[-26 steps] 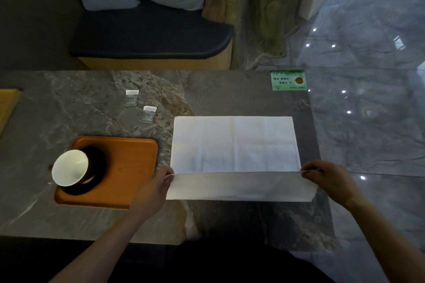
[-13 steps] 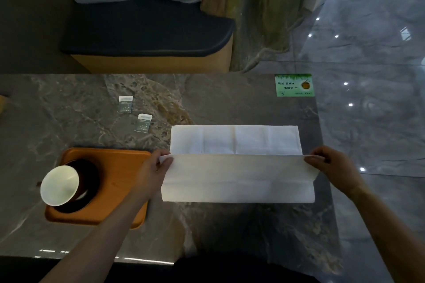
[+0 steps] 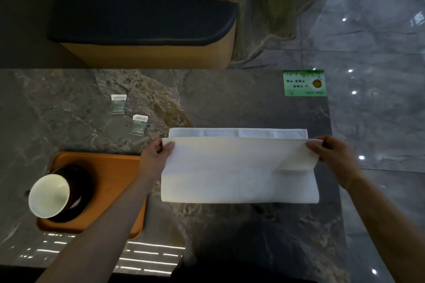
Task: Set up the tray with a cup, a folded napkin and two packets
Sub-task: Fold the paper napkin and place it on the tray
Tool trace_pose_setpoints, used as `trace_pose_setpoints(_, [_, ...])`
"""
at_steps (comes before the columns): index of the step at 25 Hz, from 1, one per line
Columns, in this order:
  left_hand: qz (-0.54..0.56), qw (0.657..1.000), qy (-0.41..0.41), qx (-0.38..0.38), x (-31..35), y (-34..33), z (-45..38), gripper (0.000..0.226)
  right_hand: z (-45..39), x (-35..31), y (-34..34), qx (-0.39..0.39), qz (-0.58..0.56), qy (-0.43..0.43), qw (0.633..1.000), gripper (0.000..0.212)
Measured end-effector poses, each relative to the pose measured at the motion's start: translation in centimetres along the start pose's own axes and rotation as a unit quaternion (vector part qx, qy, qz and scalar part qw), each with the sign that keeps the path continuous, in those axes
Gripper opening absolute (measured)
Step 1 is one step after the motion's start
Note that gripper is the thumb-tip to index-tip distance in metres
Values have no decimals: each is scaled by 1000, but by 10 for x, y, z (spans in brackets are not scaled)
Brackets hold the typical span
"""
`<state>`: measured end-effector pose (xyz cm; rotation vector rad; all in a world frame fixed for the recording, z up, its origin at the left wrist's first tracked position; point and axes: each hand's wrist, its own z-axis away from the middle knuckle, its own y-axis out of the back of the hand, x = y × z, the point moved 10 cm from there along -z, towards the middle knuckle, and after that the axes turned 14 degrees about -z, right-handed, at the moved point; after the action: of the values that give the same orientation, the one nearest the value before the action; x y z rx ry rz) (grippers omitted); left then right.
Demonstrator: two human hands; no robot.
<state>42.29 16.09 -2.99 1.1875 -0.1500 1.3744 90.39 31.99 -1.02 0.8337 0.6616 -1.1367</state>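
A white napkin (image 3: 239, 170) lies on the marble table, its near half lifted and folded over towards the far edge. My left hand (image 3: 156, 156) pinches the folded edge's left corner and my right hand (image 3: 333, 156) pinches its right corner. A narrow strip of the lower layer shows beyond the fold. An orange tray (image 3: 115, 172) sits to the left, carrying a white-lined cup (image 3: 49, 195) on a dark saucer. Two small packets, one (image 3: 118, 104) farther and one (image 3: 138, 125) nearer, lie on the table beyond the tray.
A green card (image 3: 304, 83) lies at the table's far right corner. A cushioned bench (image 3: 147, 14) with pillows stands behind the table. Glossy tiled floor runs along the right side past the table edge (image 3: 332, 145).
Both hands have carried the napkin's near edge up and away from me, folding it over until it nearly reaches the far edge. The camera has also shifted slightly.
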Motion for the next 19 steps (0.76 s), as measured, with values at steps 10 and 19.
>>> trace_pose_setpoints(10, [-50,998,15,28,-2,-16,-33,17,-36,11,-5,79,44,-16,996,15])
trace_pose_setpoints(19, [-171,983,-16,71,16,-17,-43,28,-51,11,-8,99,137,2,986,19])
